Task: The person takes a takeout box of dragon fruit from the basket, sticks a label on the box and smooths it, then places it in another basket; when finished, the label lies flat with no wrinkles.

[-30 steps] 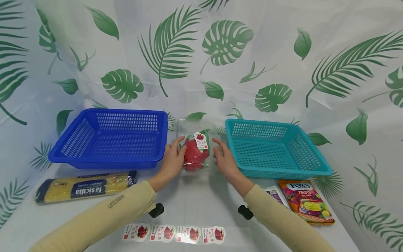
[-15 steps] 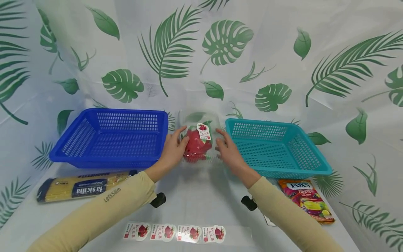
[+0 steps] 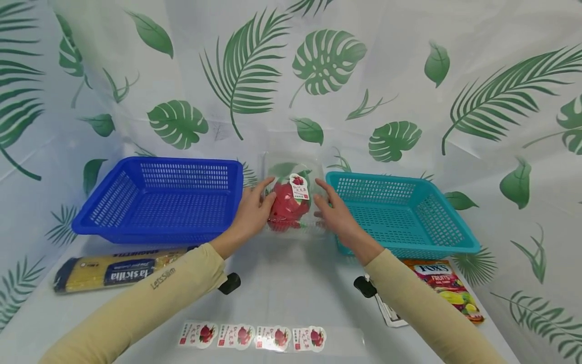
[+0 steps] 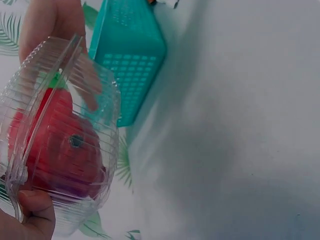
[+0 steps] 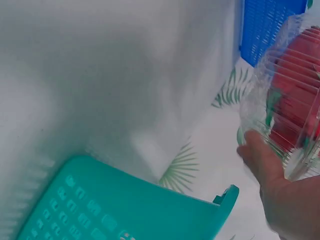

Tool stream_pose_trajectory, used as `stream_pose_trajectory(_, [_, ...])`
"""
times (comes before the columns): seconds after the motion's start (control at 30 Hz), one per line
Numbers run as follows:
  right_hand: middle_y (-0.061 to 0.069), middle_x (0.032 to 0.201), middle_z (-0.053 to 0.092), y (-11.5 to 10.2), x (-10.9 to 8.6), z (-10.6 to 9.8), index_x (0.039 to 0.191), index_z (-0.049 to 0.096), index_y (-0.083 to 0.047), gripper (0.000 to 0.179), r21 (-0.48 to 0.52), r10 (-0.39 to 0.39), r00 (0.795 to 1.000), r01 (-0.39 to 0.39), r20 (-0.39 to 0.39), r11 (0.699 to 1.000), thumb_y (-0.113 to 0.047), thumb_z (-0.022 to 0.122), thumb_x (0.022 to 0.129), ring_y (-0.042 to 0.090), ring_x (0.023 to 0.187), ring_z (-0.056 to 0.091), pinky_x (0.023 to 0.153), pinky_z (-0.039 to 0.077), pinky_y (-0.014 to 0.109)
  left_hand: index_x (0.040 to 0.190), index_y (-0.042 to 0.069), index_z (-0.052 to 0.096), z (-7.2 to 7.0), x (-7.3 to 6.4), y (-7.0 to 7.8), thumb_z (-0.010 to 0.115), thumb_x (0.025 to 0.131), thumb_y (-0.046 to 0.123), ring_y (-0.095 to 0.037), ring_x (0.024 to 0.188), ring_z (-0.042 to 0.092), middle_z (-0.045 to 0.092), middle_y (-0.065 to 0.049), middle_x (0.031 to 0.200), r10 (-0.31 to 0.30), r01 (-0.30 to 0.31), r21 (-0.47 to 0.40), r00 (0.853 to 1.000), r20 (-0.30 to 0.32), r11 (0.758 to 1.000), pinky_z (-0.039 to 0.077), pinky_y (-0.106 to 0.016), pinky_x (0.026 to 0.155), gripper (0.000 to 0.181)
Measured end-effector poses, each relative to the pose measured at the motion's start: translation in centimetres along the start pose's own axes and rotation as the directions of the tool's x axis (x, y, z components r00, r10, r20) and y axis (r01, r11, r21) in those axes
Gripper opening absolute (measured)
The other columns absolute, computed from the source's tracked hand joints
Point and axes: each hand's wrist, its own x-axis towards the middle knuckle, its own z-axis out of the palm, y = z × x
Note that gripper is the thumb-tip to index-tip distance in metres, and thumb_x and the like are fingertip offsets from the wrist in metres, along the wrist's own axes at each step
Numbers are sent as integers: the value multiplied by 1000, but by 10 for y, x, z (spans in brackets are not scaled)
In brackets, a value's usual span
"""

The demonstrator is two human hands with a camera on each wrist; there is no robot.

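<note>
Between my two hands, a clear plastic clamshell box (image 3: 297, 161) is held above the table. Inside it is a red dragon fruit (image 3: 284, 208) with green tips, and a white label sticker (image 3: 300, 187) is on the lid. My left hand (image 3: 251, 210) grips the box's left side; in the left wrist view its thumb (image 4: 37, 207) presses on the rim. On the opposite side, my right hand (image 3: 338, 215) holds the box with bent fingers. The right wrist view shows that hand (image 5: 285, 195) against the ribbed wall. Some fingertips are hidden.
A blue basket (image 3: 154, 235) stands left, a teal basket (image 3: 404, 247) right. Spaghetti (image 3: 109, 273) lies front left. A candy bag (image 3: 447, 285) and a partly covered white packet (image 3: 391, 313) lie front right. A strip of several dragon fruit stickers (image 3: 252, 337) lies in front.
Both hands have raised the box off the table and carried it slightly to the right. The lid sticker has gone up with it. Baskets and packets stay put.
</note>
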Motion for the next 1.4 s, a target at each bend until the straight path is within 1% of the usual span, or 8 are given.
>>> stream_pose_trajectory(0.13, [10, 159, 17, 0, 1, -3, 153, 22, -44, 53, 25, -25, 999, 26, -25, 999, -43, 43, 104, 38, 133, 41, 104, 39, 54, 150, 22, 40, -1, 4, 2, 44, 105, 29, -23, 88, 44, 43, -11, 101, -9, 9, -14, 1000, 13, 1000, 42, -33, 63, 45])
stream_pose_trajectory(0.27, [9, 159, 15, -3, 2, -4, 152, 22, -46, 54, 65, -14, 999, 16, -30, 998, -43, 45, 103, 38, 135, 39, 104, 39, 55, 150, 24, 40, -1, 8, 4, 43, 105, 30, -24, 89, 45, 43, -11, 103, -18, 18, -20, 1000, 16, 1000, 42, -33, 66, 45])
stream_pose_trajectory(0.4, [10, 158, 16, -1, 3, -3, 153, 22, -44, 54, 94, 1, 1000, 2, -23, 996, -39, 45, 104, 38, 135, 40, 104, 39, 54, 149, 24, 40, 1, 8, 6, 43, 105, 30, -23, 87, 46, 42, -12, 104, -32, 33, -26, 999, 16, 999, 42, -33, 66, 45])
stream_pose_trajectory(0.6, [11, 159, 14, 4, 4, -3, 154, 23, -40, 53, 133, -10, 1000, 13, -22, 991, -33, 43, 105, 40, 135, 39, 103, 40, 55, 149, 22, 41, 5, 9, 4, 44, 105, 27, -23, 81, 46, 41, -12, 103, -19, 19, -27, 1000, 15, 999, 41, -32, 66, 45])
stream_pose_trajectory(0.93, [13, 157, 18, 6, 4, -6, 154, 26, -35, 49, 111, 4, 997, 5, -75, 994, -31, 40, 107, 41, 133, 40, 103, 40, 53, 149, 24, 42, 14, 16, 1, 46, 104, 29, -22, 83, 47, 42, -12, 105, -26, 27, -45, 999, 35, 999, 41, -32, 67, 45])
stream_pose_trajectory(1.17, [12, 154, 23, 3, 6, -9, 152, 31, -36, 46, 79, 47, 991, -37, -124, 996, -32, 39, 107, 38, 130, 45, 102, 43, 49, 147, 24, 44, 16, 18, 5, 46, 104, 29, -23, 87, 48, 43, -12, 107, -33, 35, -56, 999, 32, 998, 41, -33, 69, 43])
stream_pose_trajectory(1.3, [14, 150, 28, 3, 7, -11, 151, 33, -35, 47, 76, 41, 989, -30, -139, 997, -34, 42, 106, 38, 127, 47, 100, 45, 50, 147, 25, 44, 15, 19, 6, 46, 105, 30, -23, 87, 48, 44, -12, 107, -34, 35, -51, 999, 24, 998, 41, -33, 70, 42])
stream_pose_trajectory(1.4, [14, 151, 26, 2, 6, -12, 151, 33, -34, 48, 90, 28, 990, -15, -138, 996, -36, 44, 105, 37, 127, 48, 99, 46, 49, 146, 24, 45, 15, 19, 7, 46, 105, 29, -23, 87, 49, 44, -12, 107, -20, 21, -50, 1000, 19, 999, 41, -33, 70, 42])
